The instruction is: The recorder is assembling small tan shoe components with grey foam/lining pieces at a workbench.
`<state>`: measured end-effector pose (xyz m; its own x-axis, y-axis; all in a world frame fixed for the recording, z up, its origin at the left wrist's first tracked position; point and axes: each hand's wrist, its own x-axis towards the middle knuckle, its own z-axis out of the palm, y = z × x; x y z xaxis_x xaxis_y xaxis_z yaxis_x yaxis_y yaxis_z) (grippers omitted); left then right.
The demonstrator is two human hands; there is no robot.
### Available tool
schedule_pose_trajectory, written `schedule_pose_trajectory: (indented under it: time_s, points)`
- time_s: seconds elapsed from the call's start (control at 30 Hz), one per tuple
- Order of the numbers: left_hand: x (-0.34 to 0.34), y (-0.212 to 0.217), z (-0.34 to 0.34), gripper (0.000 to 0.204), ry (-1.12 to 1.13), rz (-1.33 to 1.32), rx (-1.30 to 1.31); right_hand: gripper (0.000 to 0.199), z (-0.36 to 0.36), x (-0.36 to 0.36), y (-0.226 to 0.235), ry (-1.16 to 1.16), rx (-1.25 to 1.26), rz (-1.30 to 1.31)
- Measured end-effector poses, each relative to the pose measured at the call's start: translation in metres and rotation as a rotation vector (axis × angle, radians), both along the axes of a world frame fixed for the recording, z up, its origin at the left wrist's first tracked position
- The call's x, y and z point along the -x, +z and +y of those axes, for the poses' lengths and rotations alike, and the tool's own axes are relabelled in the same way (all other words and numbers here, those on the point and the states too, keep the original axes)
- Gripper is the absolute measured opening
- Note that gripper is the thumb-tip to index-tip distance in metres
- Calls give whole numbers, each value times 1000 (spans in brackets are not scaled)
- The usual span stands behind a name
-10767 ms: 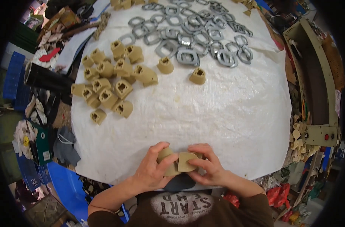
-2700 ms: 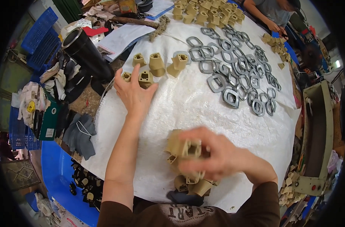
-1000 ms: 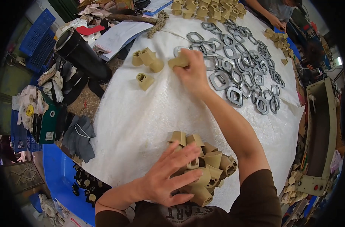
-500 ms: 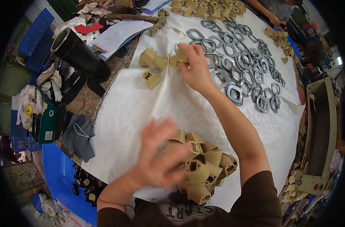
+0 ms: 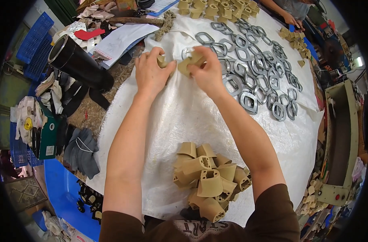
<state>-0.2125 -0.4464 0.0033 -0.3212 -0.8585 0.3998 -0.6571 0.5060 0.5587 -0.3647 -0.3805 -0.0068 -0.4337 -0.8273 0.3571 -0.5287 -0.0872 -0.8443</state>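
On the white woven sheet (image 5: 159, 125), both my hands are reached out to tan hollow plastic blocks shaped like shoe heels. My left hand (image 5: 151, 72) curls over a few of them; one tan block (image 5: 161, 61) shows between thumb and fingers, the others mostly hidden by the hand. A short gap to the right, my right hand (image 5: 209, 74) pinches tan blocks (image 5: 184, 67) between thumb and fingers. A heap of the same tan blocks (image 5: 210, 181) lies close to my body, between my forearms. Many silvery ring-shaped pieces (image 5: 248, 103) spread out right of my right hand.
More tan blocks (image 5: 220, 9) stand at the far edge, with another group (image 5: 295, 40) at the far right near another person's hands (image 5: 292, 22). A black cylinder (image 5: 81, 64), papers (image 5: 119, 40) and grey fabric pieces (image 5: 81, 153) lie left. A blue tub (image 5: 63, 193) sits lower left.
My left hand has gone from above the near heap, forward to the tan blocks at the far left, and closed over them. My right hand stays near the same spot, still gripping tan blocks.
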Motion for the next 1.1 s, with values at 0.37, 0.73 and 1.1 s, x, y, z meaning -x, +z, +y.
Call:
schedule_pose_trajectory:
  time_s: [0.37,0.73,1.1]
  points:
    - [-69,-20,-65,25,189,835,-120,51,93,12,98,199,191,-249]
    - [-43,54,124,45,-888,657,-459,68,265,14,71,219,-47,25]
    - [36,32,117,55,-1241,-81,-1162,55,312,2,53,317,-268,-283]
